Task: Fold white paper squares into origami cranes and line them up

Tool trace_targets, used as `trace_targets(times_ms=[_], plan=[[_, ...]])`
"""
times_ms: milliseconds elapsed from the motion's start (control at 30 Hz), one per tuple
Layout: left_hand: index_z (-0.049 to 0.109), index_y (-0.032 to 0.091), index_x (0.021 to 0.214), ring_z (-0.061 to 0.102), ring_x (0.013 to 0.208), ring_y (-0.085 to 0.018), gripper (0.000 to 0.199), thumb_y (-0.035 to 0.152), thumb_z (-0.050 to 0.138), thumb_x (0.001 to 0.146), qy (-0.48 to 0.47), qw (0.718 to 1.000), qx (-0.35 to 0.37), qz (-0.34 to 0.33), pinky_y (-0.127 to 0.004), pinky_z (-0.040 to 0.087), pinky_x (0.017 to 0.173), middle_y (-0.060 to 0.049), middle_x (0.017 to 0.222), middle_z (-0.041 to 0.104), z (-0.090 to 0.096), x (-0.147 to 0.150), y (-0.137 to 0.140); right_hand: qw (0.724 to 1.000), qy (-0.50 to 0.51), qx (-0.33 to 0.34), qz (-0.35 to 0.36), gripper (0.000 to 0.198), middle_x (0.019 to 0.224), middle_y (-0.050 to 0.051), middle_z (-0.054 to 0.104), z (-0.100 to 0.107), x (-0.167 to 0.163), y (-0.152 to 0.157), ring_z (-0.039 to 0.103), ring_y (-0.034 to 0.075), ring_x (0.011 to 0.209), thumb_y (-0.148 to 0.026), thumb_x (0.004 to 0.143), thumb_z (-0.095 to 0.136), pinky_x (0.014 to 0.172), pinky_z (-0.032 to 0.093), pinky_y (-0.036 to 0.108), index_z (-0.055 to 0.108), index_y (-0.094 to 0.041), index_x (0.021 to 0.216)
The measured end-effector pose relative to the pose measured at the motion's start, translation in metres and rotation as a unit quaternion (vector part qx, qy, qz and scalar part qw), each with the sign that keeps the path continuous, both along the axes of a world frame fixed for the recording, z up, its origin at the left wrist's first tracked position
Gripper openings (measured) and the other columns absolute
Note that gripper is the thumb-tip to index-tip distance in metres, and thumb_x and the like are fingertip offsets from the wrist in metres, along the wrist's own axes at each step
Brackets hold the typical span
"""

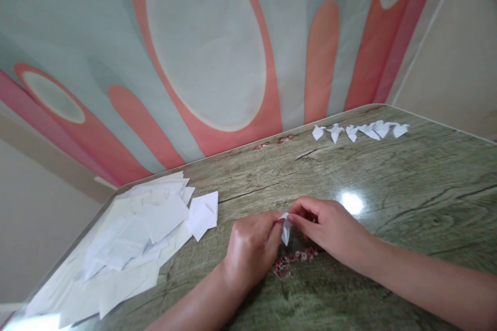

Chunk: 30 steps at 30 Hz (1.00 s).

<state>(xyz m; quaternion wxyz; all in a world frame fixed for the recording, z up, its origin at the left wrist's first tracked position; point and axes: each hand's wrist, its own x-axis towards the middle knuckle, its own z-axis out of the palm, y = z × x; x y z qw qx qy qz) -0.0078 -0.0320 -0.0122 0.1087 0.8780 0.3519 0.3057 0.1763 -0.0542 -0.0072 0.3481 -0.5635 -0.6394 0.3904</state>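
Observation:
A small folded white paper piece [286, 232] hangs between my two hands, just above the table's near middle. My left hand [252, 245] pinches it from the left, fingers closed. From the right, the thumb and index finger of my right hand [330, 227] grip its upper edge. The piece narrows to a point at the bottom; its upper part is partly hidden by my fingers. Along the far right edge stands a row of several small folded paper figures [351, 133], similar in size and colour.
Loose white paper sheets [132, 227] lie in an overlapping heap on the left of the wood-patterned table [240, 191]. Beside the heap are a few smaller paper squares [203, 213]. A patterned wall covering [205, 46] rises behind the far edge.

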Motion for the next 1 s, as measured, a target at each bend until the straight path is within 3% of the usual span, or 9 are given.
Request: trace_targets(times_ms=[167, 333, 467, 633, 867, 1000], plan=[[0.066, 0.018, 0.093, 0.068, 0.071, -0.016, 0.015, 0.017, 0.052, 0.089, 0.012, 0.999, -0.035, 0.005, -0.025, 0.052, 0.067, -0.005, 0.081, 0.073, 0.001, 0.004, -0.004, 1.000, -0.009, -0.015, -0.022, 0.016, 0.064, -0.001, 0.065, 0.003, -0.002, 0.001, 0.058, 0.013, 0.060, -0.023, 0.084, 0.056, 0.055, 0.040, 0.023, 0.063, -0.018, 0.070], [0.066, 0.020, 0.101, 0.068, 0.077, -0.016, 0.019, 0.019, 0.048, 0.092, 0.031, 0.994, -0.105, -0.002, -0.025, 0.051, 0.072, -0.005, 0.088, 0.072, 0.005, 0.005, -0.005, 0.998, -0.044, 0.025, -0.037, 0.016, 0.064, 0.000, 0.065, -0.001, -0.002, 0.002, 0.058, 0.013, 0.059, -0.024, 0.083, 0.057, 0.053, 0.039, 0.023, 0.061, -0.019, 0.068], [0.061, 0.020, 0.108, 0.068, 0.082, -0.016, 0.021, 0.020, 0.048, 0.092, 0.024, 0.994, -0.108, 0.003, -0.024, 0.049, 0.075, -0.004, 0.093, 0.071, 0.004, 0.003, -0.004, 0.994, -0.079, 0.057, -0.046, 0.018, 0.063, 0.000, 0.064, -0.002, -0.002, 0.002, 0.057, 0.013, 0.058, -0.026, 0.083, 0.058, 0.054, 0.039, 0.023, 0.060, -0.020, 0.067], [0.057, 0.021, 0.108, 0.066, 0.076, -0.015, 0.019, 0.024, 0.044, 0.094, 0.010, 0.984, -0.171, 0.043, -0.023, 0.046, 0.068, -0.003, 0.088, 0.069, 0.003, 0.005, -0.006, 0.991, -0.104, 0.067, -0.048, 0.018, 0.063, 0.000, 0.063, 0.000, -0.002, 0.001, 0.056, 0.013, 0.058, -0.025, 0.083, 0.057, 0.054, 0.037, 0.024, 0.058, -0.019, 0.066], [0.061, 0.017, 0.090, 0.059, 0.066, -0.014, 0.021, 0.033, 0.047, 0.092, -0.040, 0.943, -0.323, 0.071, -0.023, 0.043, 0.062, -0.001, 0.070, 0.063, 0.012, 0.015, -0.003, 0.968, -0.174, 0.176, -0.049, 0.017, 0.062, -0.001, 0.059, -0.010, -0.001, -0.001, 0.054, 0.012, 0.057, -0.020, 0.084, 0.055, 0.055, 0.032, 0.025, 0.054, -0.018, 0.067], [0.059, 0.016, 0.098, 0.064, 0.074, -0.016, 0.020, 0.032, 0.050, 0.091, -0.125, 0.879, -0.459, 0.026, -0.027, 0.049, 0.070, -0.003, 0.078, 0.066, 0.011, 0.018, -0.003, 0.949, -0.215, 0.225, -0.038, 0.013, 0.065, 0.000, 0.059, -0.013, 0.000, -0.002, 0.055, 0.013, 0.060, -0.017, 0.084, 0.054, 0.056, 0.032, 0.026, 0.053, -0.018, 0.071]])
